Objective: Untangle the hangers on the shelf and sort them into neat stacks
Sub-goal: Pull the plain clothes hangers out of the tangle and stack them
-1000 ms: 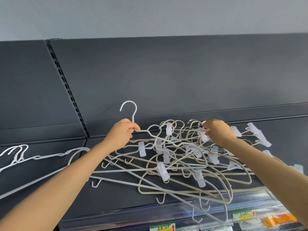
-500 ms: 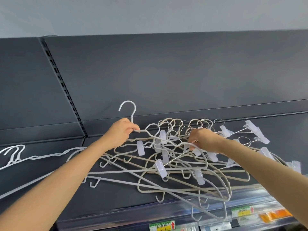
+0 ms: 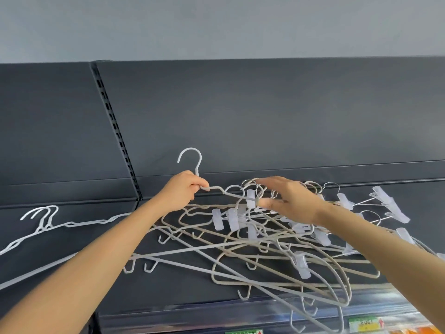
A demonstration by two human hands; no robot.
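Observation:
A tangled heap of white and beige hangers [image 3: 272, 259], some with clear clips, lies on the dark shelf [image 3: 183, 290]. My left hand [image 3: 180, 191] is shut on the neck of a white hanger [image 3: 192, 157], whose hook stands upright above my fist. My right hand [image 3: 291, 201] hovers over the top of the heap with fingers spread, thumb and fingers either side of a clip and some hooks; it grips nothing that I can see. A separate pair of white hangers [image 3: 45, 220] lies flat at the left.
The shelf's dark back panel [image 3: 265, 121] rises behind the heap, with a slotted upright [image 3: 115, 131] at the left. Clip hangers [image 3: 385, 203] stick out at the right. Price labels [image 3: 366, 324] line the front edge below.
My right hand has let go and moved left and up across the heap, its fingers now spread. My left hand keeps its hold on the white hanger.

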